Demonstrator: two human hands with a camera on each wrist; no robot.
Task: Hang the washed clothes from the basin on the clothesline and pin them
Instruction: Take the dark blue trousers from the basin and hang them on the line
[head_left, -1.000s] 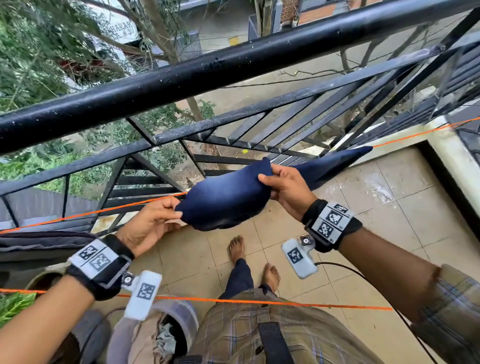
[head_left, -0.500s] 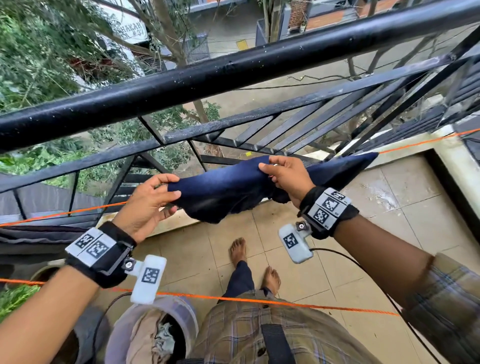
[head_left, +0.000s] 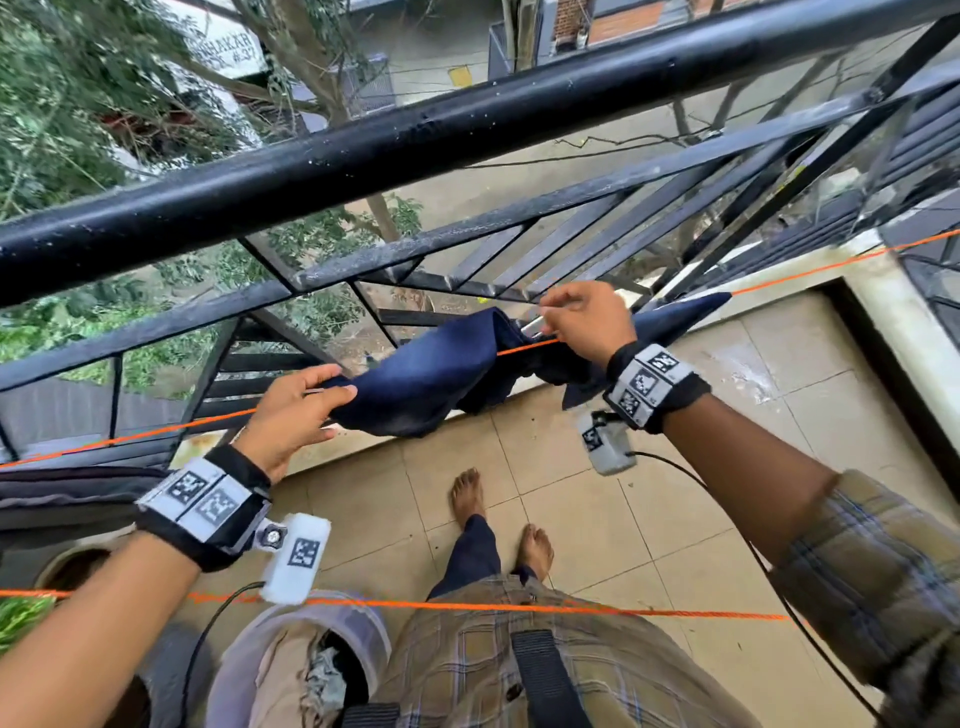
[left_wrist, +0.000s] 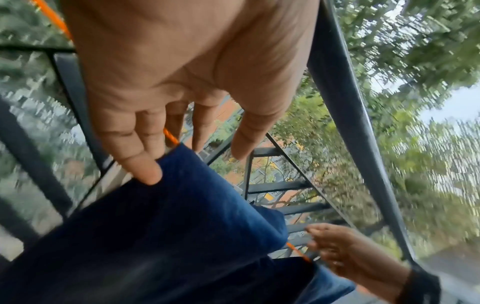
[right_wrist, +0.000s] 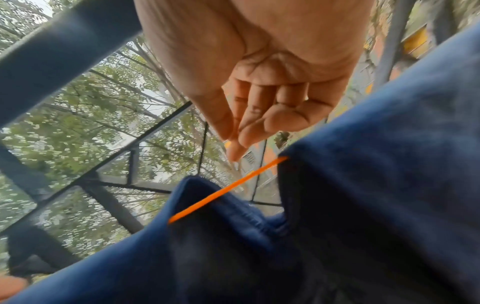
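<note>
A navy blue garment (head_left: 426, 384) lies bunched over the far orange clothesline (head_left: 810, 267), which shows bare in a gap in the folds (right_wrist: 226, 190). My left hand (head_left: 306, 400) pinches the garment's left edge (left_wrist: 166, 185) between thumb and fingers. My right hand (head_left: 576, 322) is just above the line at the garment's middle, clear of the cloth. Its curled fingertips (right_wrist: 233, 133) are pinched together on a small pale piece (head_left: 534, 326) that looks like a peg. The lavender basin (head_left: 363, 629) with crumpled clothes (head_left: 280, 670) stands by my legs.
A thick black railing (head_left: 363, 156) with slanted bars runs right behind the far line. A second orange line (head_left: 467, 605) crosses at waist height. A dark cloth (head_left: 78, 493) hangs at the far left. My bare feet (head_left: 467, 499) stand on beige tiles.
The garment has gone from being held in the air to lying over the far line. My right hand has let go of the cloth and risen above it. My left hand still holds the edge.
</note>
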